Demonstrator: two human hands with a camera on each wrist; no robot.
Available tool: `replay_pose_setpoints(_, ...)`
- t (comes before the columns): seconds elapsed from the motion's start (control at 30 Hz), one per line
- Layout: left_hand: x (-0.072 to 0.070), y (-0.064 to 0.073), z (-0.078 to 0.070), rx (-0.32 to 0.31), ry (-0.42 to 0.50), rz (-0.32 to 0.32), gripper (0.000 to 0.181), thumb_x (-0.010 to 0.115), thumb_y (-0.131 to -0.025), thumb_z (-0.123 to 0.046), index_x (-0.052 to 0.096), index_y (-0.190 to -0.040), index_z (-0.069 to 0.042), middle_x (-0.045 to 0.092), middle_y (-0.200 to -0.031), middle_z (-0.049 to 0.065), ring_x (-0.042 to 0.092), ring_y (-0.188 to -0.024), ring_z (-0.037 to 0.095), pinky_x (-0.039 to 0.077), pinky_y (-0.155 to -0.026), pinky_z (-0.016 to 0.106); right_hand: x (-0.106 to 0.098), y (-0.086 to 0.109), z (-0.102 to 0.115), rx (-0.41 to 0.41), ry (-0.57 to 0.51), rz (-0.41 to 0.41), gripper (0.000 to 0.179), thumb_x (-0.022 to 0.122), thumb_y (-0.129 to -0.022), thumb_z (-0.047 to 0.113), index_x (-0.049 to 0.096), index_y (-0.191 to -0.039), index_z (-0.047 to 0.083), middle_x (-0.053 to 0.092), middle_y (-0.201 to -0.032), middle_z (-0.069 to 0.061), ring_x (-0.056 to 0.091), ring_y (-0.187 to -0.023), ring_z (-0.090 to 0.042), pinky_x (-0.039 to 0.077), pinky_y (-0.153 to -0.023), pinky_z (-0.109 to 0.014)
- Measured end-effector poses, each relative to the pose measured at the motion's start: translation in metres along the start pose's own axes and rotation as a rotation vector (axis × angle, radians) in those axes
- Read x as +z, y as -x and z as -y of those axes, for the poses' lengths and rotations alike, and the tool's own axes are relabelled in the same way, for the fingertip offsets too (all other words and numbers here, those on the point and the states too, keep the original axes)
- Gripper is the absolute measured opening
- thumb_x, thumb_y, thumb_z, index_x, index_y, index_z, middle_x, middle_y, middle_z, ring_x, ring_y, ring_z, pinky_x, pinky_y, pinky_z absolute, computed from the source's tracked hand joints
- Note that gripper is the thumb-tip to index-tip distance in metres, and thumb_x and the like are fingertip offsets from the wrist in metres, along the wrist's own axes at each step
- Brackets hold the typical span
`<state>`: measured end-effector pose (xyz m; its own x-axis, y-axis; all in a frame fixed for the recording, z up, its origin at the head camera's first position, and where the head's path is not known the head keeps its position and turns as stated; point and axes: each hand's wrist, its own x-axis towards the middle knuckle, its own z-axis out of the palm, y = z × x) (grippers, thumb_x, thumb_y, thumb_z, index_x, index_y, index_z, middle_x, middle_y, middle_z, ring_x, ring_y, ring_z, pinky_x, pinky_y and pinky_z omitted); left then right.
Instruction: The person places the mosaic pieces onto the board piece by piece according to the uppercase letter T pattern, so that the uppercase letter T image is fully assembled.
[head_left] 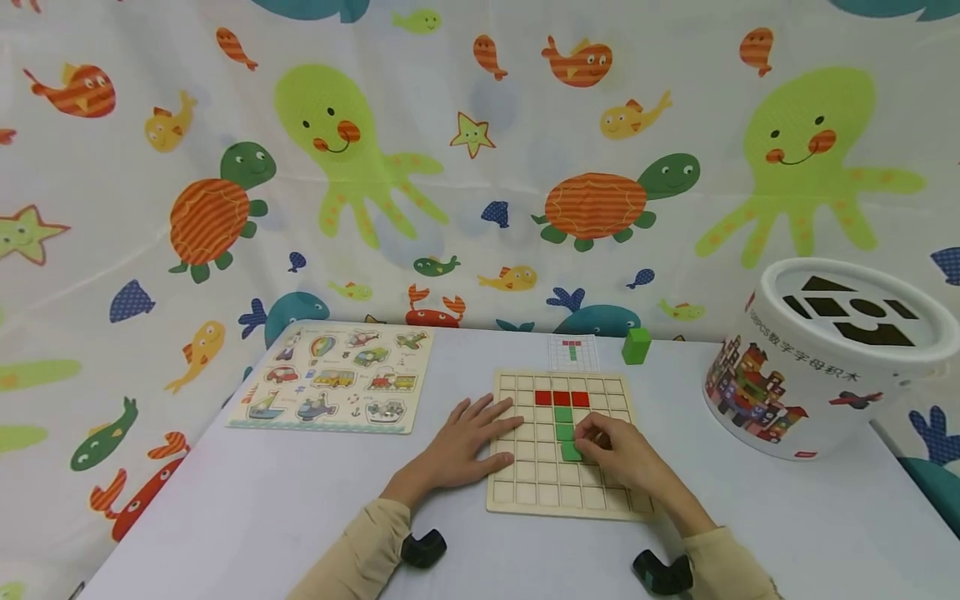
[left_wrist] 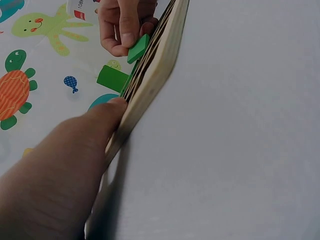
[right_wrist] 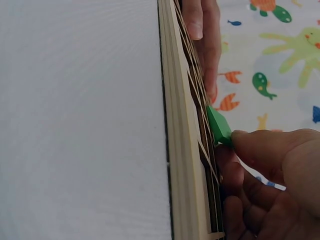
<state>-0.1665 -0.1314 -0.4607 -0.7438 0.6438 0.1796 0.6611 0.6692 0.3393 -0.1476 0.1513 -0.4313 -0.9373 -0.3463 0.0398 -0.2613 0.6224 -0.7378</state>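
Observation:
A wooden grid board [head_left: 537, 497] lies on the white table. Three red squares [head_left: 562, 398] fill a row near its top, and two green squares [head_left: 564, 423] run down below the middle one. Under them my right hand [head_left: 618, 450] pinches another green square [head_left: 572, 452] between thumb and fingers. In the right wrist view this green square [right_wrist: 218, 126] stands tilted at the grid, one edge down in it. My left hand [head_left: 467, 443] rests with fingers spread on the board's left side; its thumb [left_wrist: 107, 117] lies along the edge in the left wrist view.
Behind the board lies a small pattern card [head_left: 573, 353] with a red and green T shape. A green block [head_left: 636, 346] stands to the card's right. A white bucket [head_left: 810, 375] with a shape-hole lid is at the right, a picture puzzle board [head_left: 330, 379] at the left.

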Motion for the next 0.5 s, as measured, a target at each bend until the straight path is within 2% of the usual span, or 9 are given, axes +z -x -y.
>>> replay_pose_setpoints(0.17,0.0017,-0.0009,0.001,0.013,-0.015,-0.011,0.057,0.047,-0.093,-0.052,0.038,-0.145,-0.029,0.027,-0.156,0.0,0.02,-0.145,0.03,0.014,-0.114,0.058,0.0012,0.0005,-0.0002,-0.02,0.01,-0.015,0.004,0.065,-0.089,0.014,0.062,-0.091,0.013,0.06,-0.079,0.004,0.05,-0.069,-0.007,0.044,-0.062,-0.019)
replay_pose_setpoints(0.5,-0.0003,-0.0006,0.0004,0.033,0.017,-0.029,0.057,0.051,-0.093,-0.048,0.04,-0.144,-0.026,0.03,-0.155,0.003,0.022,-0.144,0.033,0.015,-0.112,0.06,0.0047,-0.0005,0.0007,0.023,0.021,-0.006,0.004,0.065,-0.09,0.017,0.062,-0.091,0.015,0.059,-0.079,0.004,0.051,-0.069,-0.009,0.044,-0.062,-0.019)
